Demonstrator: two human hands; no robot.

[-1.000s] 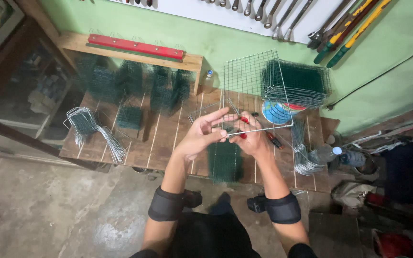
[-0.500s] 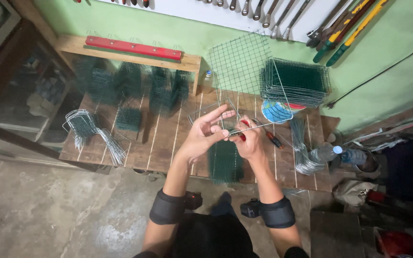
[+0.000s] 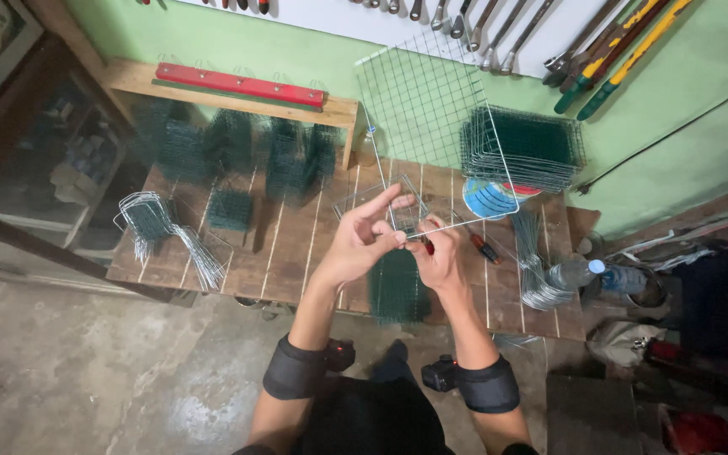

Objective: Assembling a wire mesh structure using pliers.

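Note:
I hold a square wire mesh panel [image 3: 431,118] tilted upward over a wooden slat table [image 3: 288,244]. My left hand [image 3: 362,238] pinches the panel's near edge between thumb and fingers. My right hand [image 3: 440,257] grips a red-handled tool [image 3: 425,244] against that same edge, close beside the left hand. A green mesh piece [image 3: 398,291] lies on the table under my wrists.
A stack of green mesh panels [image 3: 528,147] sits at the back right, with a blue round object [image 3: 489,198] beside it. Bent wire bundles [image 3: 157,227] lie at left, green mesh boxes [image 3: 229,152] behind. A water bottle [image 3: 587,274] and wires [image 3: 532,261] lie at right. Tools hang on the wall.
The mesh panel has swung upward from near level over the table to standing tilted toward the wall. Both hands stay together at its near edge.

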